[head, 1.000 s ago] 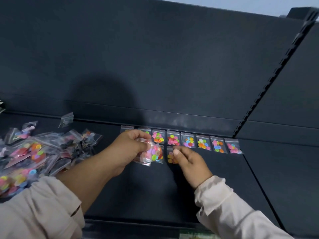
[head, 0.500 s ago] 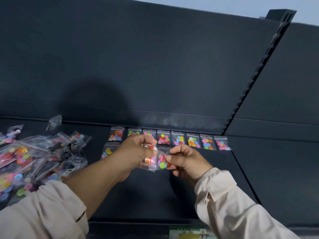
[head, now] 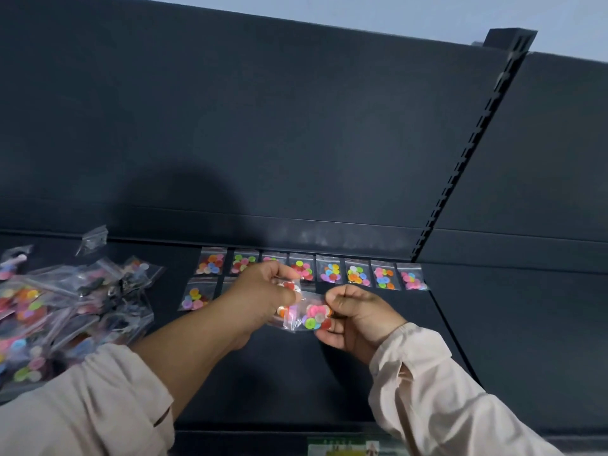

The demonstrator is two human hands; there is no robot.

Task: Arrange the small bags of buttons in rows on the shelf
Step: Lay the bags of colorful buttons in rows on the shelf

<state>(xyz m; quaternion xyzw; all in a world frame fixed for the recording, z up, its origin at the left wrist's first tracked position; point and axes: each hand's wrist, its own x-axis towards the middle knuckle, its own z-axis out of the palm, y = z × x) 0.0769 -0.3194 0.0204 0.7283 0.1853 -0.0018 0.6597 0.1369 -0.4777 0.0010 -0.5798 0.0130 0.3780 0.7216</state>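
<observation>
Two bags of the back row (head: 330, 269) are partly hidden behind the left hand (head: 260, 296). The loose pile (head: 49, 311), left of that row, is blurred and cut off by the picture's left edge.

— Where are the hands?

— Both raised over the middle of the shelf, close together. The left hand (head: 260, 292) is curled, fingers pinched on a stack of bags (head: 286, 312).

— And the other?

— The right hand (head: 357, 315) is fisted, thumb and fingers pinching one bag (head: 316, 315). Both sleeves are pale.
</observation>
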